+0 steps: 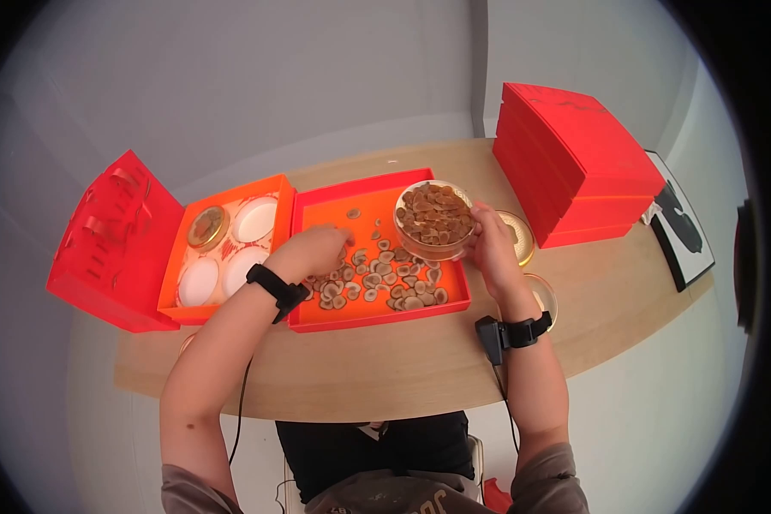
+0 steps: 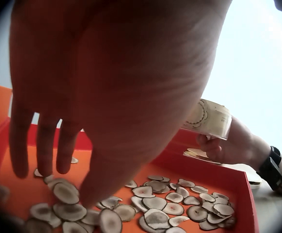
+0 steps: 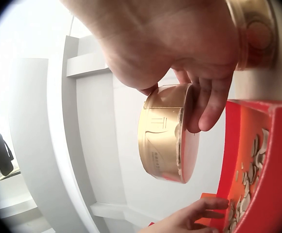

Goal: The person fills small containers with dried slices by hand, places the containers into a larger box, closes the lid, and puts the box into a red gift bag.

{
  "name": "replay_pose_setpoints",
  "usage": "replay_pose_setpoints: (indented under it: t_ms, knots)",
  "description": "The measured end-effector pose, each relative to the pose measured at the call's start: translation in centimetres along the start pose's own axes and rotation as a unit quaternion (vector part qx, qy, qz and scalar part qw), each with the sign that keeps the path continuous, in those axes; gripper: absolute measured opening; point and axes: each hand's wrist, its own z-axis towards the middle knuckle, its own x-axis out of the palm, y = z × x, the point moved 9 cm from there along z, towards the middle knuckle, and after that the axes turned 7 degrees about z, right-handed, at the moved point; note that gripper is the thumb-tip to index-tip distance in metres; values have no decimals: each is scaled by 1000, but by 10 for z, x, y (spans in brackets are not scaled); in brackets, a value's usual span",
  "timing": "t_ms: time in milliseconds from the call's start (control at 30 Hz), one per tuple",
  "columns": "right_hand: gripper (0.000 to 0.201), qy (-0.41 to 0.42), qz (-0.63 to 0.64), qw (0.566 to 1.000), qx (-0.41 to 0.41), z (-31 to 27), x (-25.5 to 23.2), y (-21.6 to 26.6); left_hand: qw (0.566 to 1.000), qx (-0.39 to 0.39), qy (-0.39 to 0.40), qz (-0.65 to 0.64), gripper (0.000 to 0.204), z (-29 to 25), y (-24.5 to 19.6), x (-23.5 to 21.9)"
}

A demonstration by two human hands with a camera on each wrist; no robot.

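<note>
My left hand (image 1: 313, 253) reaches down into an orange-lined red tray (image 1: 325, 201), over loose thin round slices with dark rims (image 1: 377, 280). In the left wrist view its fingers (image 2: 46, 145) point down, nearly straight, with the tips right at the slices (image 2: 65, 192). To the right, my right hand (image 1: 493, 244) grips a round clear jar (image 1: 433, 252) by its side, above the tray's right part. Brown pieces (image 1: 437, 214) show inside it. In the right wrist view a gold label wraps the jar (image 3: 162, 136), with thumb and fingers on opposite sides.
A red box with an orange interior (image 1: 218, 190) stands open at left, a gold-rimmed jar (image 1: 207, 227) in one of its white round recesses. Red boxes (image 1: 570, 163) are stacked at back right. More round containers (image 1: 527, 248) stand beside my right hand. A framed picture (image 1: 681, 223) lies far right.
</note>
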Motion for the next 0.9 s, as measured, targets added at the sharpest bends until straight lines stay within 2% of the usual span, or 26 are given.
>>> replay_pose_setpoints:
  t_ms: [133, 200, 233, 300, 433, 500, 533, 600, 733, 800, 833, 900]
  knots:
    - [47, -4, -5, 1000, -5, 1, -1, 0, 999, -14, 44, -8, 44, -15, -20, 3]
    - [47, -4, -9, 1000, -6, 0, -2, 0, 998, 14, 63, 12, 58, -12, -25, 14]
    - [47, -3, -16, 1000, -4, 0, -1, 1, 998, 14, 63, 11, 58, -5, -22, 20]
    - [47, -1, -23, 1000, -2, -2, 0, 1, 984, -9, 174, 42, 65, 3, -13, 44]
    - [48, -7, -10, 1000, -5, -2, -1, 1, 989, -37, 139, 36, 67, 7, -22, 39]
    - [48, -11, -8, 1000, -9, -1, -2, 3, 995, 92, -42, -25, 63, 4, -57, 7]
    - [48, -12, -3, 1000, -9, -1, -1, 3, 995, 92, -43, -25, 63, 4, -63, 5]
    - [49, -11, -1, 1000, -7, -1, -1, 3, 996, 66, 61, 2, 63, 0, -77, 10]
    - [47, -14, -3, 1000, -5, -4, -1, 4, 996, 58, 65, 4, 59, 21, -59, 33]
    - [47, -23, -3, 1000, -6, -4, -1, 5, 995, 64, 50, -63, 46, 23, -51, 32]
    - [47, -15, -7, 1000, -8, -4, -1, 5, 995, 66, 50, -62, 46, 24, -46, 33]
    - [47, -10, -11, 1000, -11, -4, 0, 6, 996, 33, 41, -77, 31, 24, -35, 24]
